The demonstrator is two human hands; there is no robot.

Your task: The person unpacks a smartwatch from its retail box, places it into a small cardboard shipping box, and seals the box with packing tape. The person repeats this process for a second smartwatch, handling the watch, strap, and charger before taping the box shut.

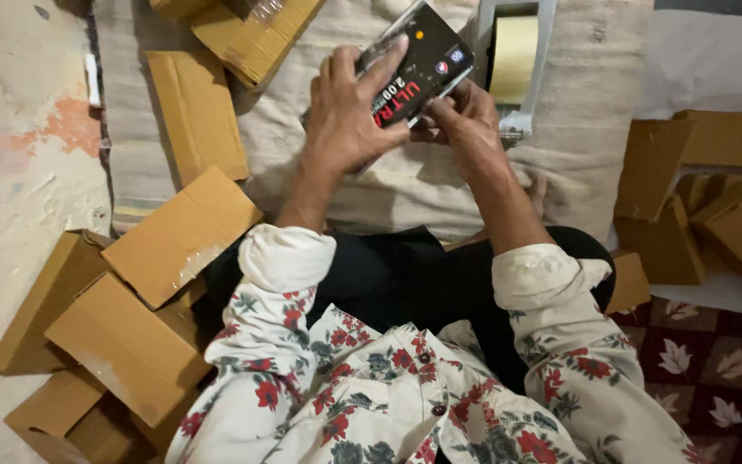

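I hold a small black printed box (pixel 427 60) in both hands over a beige cloth (pixel 594 103). My left hand (pixel 349 116) wraps its left side, with the index finger stretched along the top face. At the box's lower right corner my right hand (pixel 465 120) pinches it with the fingertips. The box is tilted, its far end pointing up and to the right. My sleeves are white with a red flower print.
A tape dispenser with a roll of tan tape (pixel 515 60) lies just beyond the box. Closed brown cartons (pixel 182 232) pile up at my left, flat cardboard (pixel 199 112) lies behind them, and more cartons (pixel 714 206) stand at right. A flowered rug (pixel 714 361) covers the lower right.
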